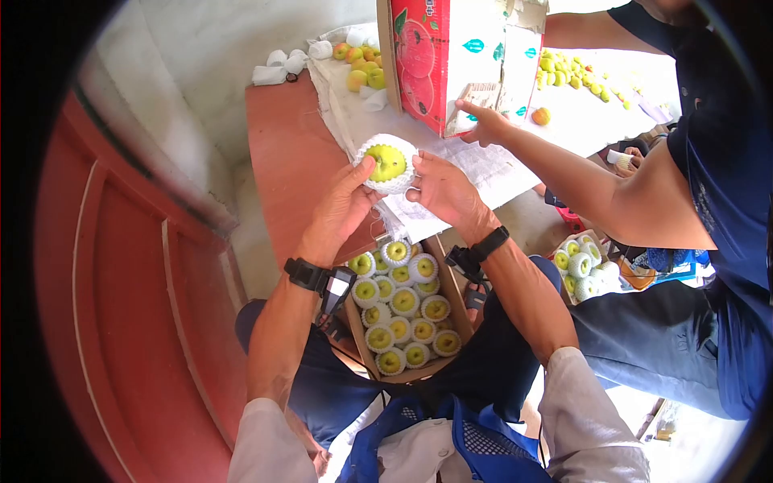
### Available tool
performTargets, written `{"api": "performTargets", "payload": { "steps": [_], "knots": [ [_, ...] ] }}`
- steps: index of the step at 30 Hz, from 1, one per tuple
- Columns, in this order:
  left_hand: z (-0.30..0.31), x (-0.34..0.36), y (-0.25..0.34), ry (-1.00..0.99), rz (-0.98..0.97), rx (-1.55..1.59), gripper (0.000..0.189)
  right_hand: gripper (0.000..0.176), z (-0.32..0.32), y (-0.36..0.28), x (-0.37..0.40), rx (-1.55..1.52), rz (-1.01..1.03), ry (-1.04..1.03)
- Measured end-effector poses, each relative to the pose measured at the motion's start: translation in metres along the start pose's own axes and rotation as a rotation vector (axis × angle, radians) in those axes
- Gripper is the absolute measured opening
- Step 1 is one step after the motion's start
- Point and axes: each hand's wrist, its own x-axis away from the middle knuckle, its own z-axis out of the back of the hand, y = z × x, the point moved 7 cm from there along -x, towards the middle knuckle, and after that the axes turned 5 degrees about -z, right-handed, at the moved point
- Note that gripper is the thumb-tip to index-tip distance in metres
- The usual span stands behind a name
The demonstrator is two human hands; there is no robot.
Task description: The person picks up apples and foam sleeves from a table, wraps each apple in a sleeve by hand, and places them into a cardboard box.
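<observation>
A yellow-green apple [389, 163] in a white foam net is held up in front of me between both hands. My left hand [345, 203] grips it from the left, with the thumb on the apple's face and the fingers beneath. At its right side, my right hand [448, 190] has thumb and curled fingers closed on the foam net's edge. Below my hands, between my knees, stands an open cardboard box [415, 373]. Netted apples [405, 302] sit in it in rows, stems mostly up.
A co-worker's hand [486, 125] steadies a red and white carton [419, 64] on the table [282, 133]. Loose apples [369, 71] and foam nets [278, 68] lie at its back left, more apples [576, 71] behind the carton. Another box of netted apples [581, 262] stands right; a red door [129, 282] left.
</observation>
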Motion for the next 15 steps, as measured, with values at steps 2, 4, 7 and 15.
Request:
{"api": "performTargets", "payload": {
  "steps": [2, 4, 7, 15],
  "knots": [
    [0.001, -0.002, 0.001, -0.013, 0.005, -0.045, 0.054, 0.025, -0.001, -0.006, 0.003, 0.079, -0.007, 0.025],
    [0.001, -0.002, 0.002, -0.022, 0.011, -0.089, 0.055, 0.029, -0.002, -0.01, 0.008, 0.212, -0.061, 0.117],
    [-0.002, 0.002, 0.003, 0.022, 0.026, -0.18, 0.053, 0.03, -0.002, -0.016, 0.01, 0.298, -0.042, 0.199],
    [-0.002, 0.006, 0.007, 0.001, -0.02, -0.504, 0.06, 0.03, 0.009, -0.011, 0.006, 0.337, 0.063, 0.245]
  ]
}}
